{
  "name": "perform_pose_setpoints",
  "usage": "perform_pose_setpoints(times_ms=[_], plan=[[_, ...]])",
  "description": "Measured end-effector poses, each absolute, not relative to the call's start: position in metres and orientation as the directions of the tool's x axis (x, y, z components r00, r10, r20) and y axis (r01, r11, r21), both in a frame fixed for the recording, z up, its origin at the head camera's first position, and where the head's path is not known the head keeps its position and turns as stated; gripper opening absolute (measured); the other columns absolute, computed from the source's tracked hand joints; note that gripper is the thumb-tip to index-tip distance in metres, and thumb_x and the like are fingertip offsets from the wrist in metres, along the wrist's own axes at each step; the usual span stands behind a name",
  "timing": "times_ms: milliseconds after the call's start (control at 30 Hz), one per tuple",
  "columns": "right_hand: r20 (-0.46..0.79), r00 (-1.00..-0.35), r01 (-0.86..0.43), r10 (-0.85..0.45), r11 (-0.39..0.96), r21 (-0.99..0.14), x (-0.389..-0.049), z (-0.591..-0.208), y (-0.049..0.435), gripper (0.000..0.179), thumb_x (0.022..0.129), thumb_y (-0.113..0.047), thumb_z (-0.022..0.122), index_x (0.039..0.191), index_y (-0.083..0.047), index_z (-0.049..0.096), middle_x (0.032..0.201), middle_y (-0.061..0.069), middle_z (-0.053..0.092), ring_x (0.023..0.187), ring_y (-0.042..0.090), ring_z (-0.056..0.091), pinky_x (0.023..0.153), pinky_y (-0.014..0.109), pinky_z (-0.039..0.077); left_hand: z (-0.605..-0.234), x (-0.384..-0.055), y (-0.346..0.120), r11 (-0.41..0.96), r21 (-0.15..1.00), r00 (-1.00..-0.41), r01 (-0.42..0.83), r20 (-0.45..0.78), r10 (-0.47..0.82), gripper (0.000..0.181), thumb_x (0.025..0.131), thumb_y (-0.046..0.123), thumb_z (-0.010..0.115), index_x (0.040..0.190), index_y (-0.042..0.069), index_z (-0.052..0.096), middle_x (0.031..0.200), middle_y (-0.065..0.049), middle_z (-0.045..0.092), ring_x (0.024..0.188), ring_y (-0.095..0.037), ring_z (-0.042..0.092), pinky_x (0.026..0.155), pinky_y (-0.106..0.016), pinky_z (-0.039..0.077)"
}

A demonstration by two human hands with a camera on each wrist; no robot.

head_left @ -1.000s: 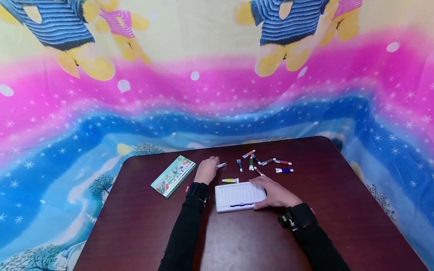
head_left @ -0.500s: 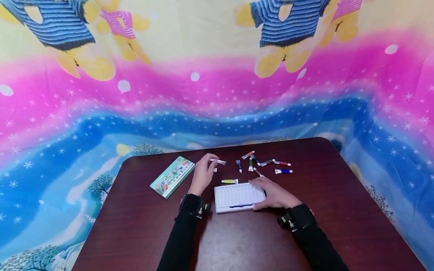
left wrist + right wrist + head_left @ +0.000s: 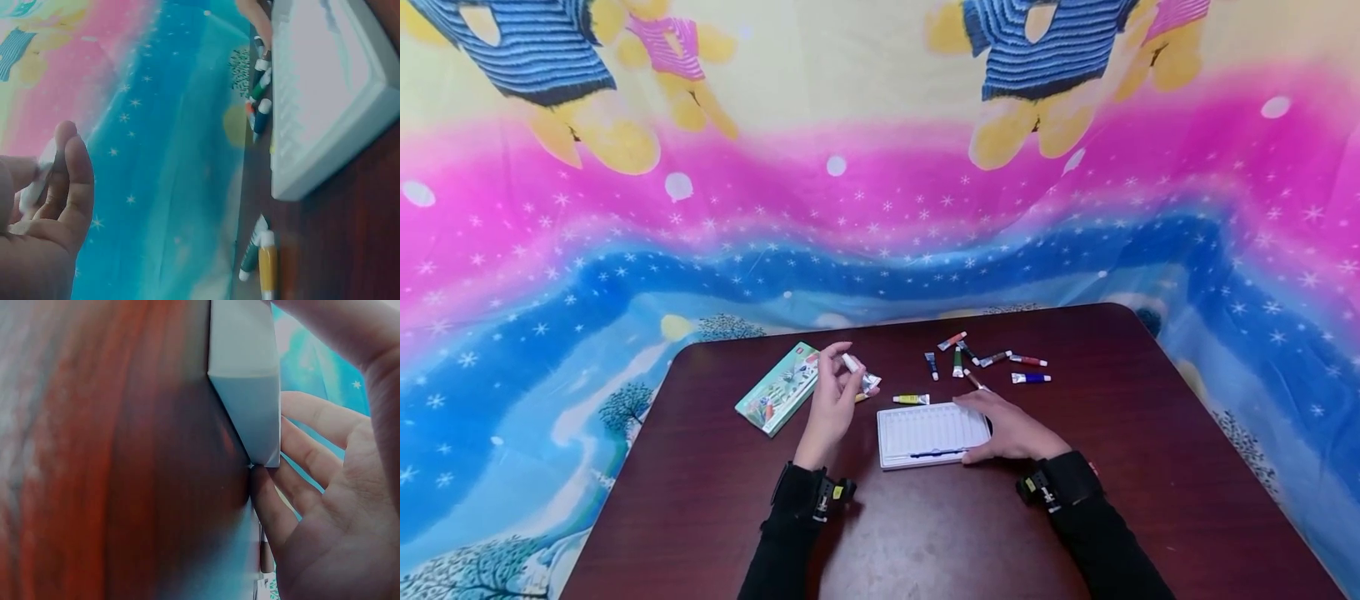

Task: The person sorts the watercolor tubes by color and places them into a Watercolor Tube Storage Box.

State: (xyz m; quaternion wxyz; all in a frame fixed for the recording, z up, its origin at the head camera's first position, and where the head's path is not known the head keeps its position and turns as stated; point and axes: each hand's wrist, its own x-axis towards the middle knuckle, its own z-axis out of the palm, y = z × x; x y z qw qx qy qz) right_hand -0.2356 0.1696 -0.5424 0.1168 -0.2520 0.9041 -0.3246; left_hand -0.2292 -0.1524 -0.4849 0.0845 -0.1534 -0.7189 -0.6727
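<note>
In my left hand [image 3: 831, 408] I pinch a white paint tube [image 3: 40, 178] between thumb and fingers, raised above the table near the green box. My right hand [image 3: 1015, 427] grips the right end of a white plastic tray [image 3: 917, 427], thumb at the near edge and fingers at the far side. Narrow slots run across the tray, and a dark blue paintbrush [image 3: 936, 453] lies along its near edge. Just behind the tray rests a yellow paint tube [image 3: 911, 399]. A dark green tube [image 3: 250, 256] and an ochre tube [image 3: 267, 262] lie below my left hand.
Several paint tubes are scattered behind the tray, among them a blue one [image 3: 1031, 378], a red one [image 3: 1028, 361] and a green one [image 3: 957, 362]. A green illustrated box [image 3: 775, 389] lies at the left. A printed cloth [image 3: 880, 200] hangs behind the dark wooden table [image 3: 925, 533].
My left hand has lifted the white paint tube off the table and drawn it back to the left, turning it upward. My right hand stays on the tray.
</note>
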Motion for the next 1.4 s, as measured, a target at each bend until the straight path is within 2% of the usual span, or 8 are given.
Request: perform_pose_setpoints(times_ms=[200, 333, 433, 600, 900, 1033, 1200, 1400], plan=[[-0.056, -0.848, -0.374, -0.527, 0.67, -0.642, -0.236, -0.542, 0.169, 0.1, 0.074, -0.052, 0.091, 0.156, -0.014, 0.049, 0.158, 0.013, 0.045, 0.144, 0.034, 0.042, 0.111, 0.055, 0.042, -0.487, -0.218, -0.16, 0.149, 0.918, -0.927, 0.369, 0.351, 0.131, 0.057, 0.097, 0.006, 0.072, 0.148, 0.018, 0.051, 0.13, -0.011, 0.065, 0.089, -0.023, 0.075, 0.078, -0.036, 0.063], [-0.062, -0.849, -0.368, -0.524, 0.672, -0.643, -0.236, -0.542, 0.169, 0.101, 0.073, -0.053, 0.091, 0.156, -0.014, 0.049, 0.158, 0.012, 0.045, 0.143, 0.033, 0.043, 0.111, 0.055, 0.043, -0.486, -0.211, -0.167, 0.21, 0.91, -0.931, 0.358, 0.331, 0.153, 0.068, 0.09, 0.013, 0.082, 0.148, 0.032, 0.054, 0.135, -0.001, 0.066, 0.086, -0.017, 0.074, 0.071, -0.023, 0.057], [-0.062, -0.849, -0.367, -0.524, 0.671, -0.644, -0.237, -0.543, 0.169, 0.101, 0.073, -0.053, 0.091, 0.156, -0.014, 0.049, 0.158, 0.012, 0.045, 0.144, 0.033, 0.042, 0.111, 0.055, 0.042, -0.483, -0.208, -0.168, 0.19, 0.916, -0.932, 0.354, 0.326, 0.161, 0.064, 0.09, 0.013, 0.082, 0.146, 0.032, 0.057, 0.131, -0.003, 0.066, 0.085, -0.017, 0.076, 0.073, -0.03, 0.06], [-0.062, -0.849, -0.367, -0.524, 0.67, -0.645, -0.237, -0.543, 0.169, 0.1, 0.074, -0.053, 0.091, 0.156, -0.014, 0.048, 0.159, 0.012, 0.045, 0.144, 0.034, 0.042, 0.112, 0.055, 0.042, -0.479, -0.209, -0.165, 0.12, 0.931, -0.935, 0.345, 0.329, 0.134, 0.051, 0.094, 0.006, 0.076, 0.14, 0.018, 0.06, 0.121, -0.013, 0.069, 0.084, -0.026, 0.077, 0.074, -0.045, 0.063], [-0.041, -0.846, -0.389, -0.532, 0.668, -0.635, -0.236, -0.544, 0.168, 0.101, 0.073, -0.053, 0.091, 0.155, -0.013, 0.049, 0.158, 0.013, 0.045, 0.144, 0.034, 0.042, 0.111, 0.054, 0.043, -0.475, -0.206, -0.159, 0.077, 0.944, -0.947, 0.32, 0.317, 0.053, 0.046, 0.089, -0.002, 0.078, 0.131, 0.012, 0.063, 0.108, -0.023, 0.069, 0.075, -0.026, 0.076, 0.065, -0.041, 0.063], [-0.04, -0.845, -0.391, -0.533, 0.666, -0.635, -0.235, -0.544, 0.169, 0.1, 0.074, -0.052, 0.091, 0.156, -0.013, 0.048, 0.158, 0.014, 0.045, 0.143, 0.035, 0.043, 0.11, 0.055, 0.043, -0.476, -0.207, -0.159, 0.138, 0.934, -0.944, 0.33, 0.324, 0.066, 0.042, 0.096, -0.005, 0.069, 0.135, 0.009, 0.059, 0.121, -0.019, 0.072, 0.087, -0.027, 0.078, 0.073, -0.044, 0.063], [-0.04, -0.843, -0.391, -0.536, 0.663, -0.639, -0.235, -0.544, 0.169, 0.1, 0.075, -0.052, 0.091, 0.156, -0.013, 0.048, 0.159, 0.015, 0.043, 0.144, 0.035, 0.042, 0.11, 0.055, 0.043, -0.477, -0.208, -0.162, 0.12, 0.948, -0.948, 0.295, 0.275, 0.161, 0.04, 0.109, 0.005, 0.049, 0.149, 0.006, 0.044, 0.147, -0.019, 0.058, 0.116, -0.039, 0.071, 0.09, -0.047, 0.059], [-0.026, -0.839, -0.407, -0.544, 0.659, -0.632, -0.235, -0.545, 0.169, 0.099, 0.076, -0.052, 0.09, 0.156, -0.012, 0.048, 0.158, 0.015, 0.044, 0.142, 0.035, 0.044, 0.109, 0.055, 0.044, -0.479, -0.21, -0.169, 0.139, 0.96, -0.956, 0.242, 0.211, 0.203, 0.041, 0.111, 0.009, 0.046, 0.152, 0.012, 0.041, 0.143, -0.018, 0.063, 0.113, -0.038, 0.072, 0.094, -0.053, 0.057]])
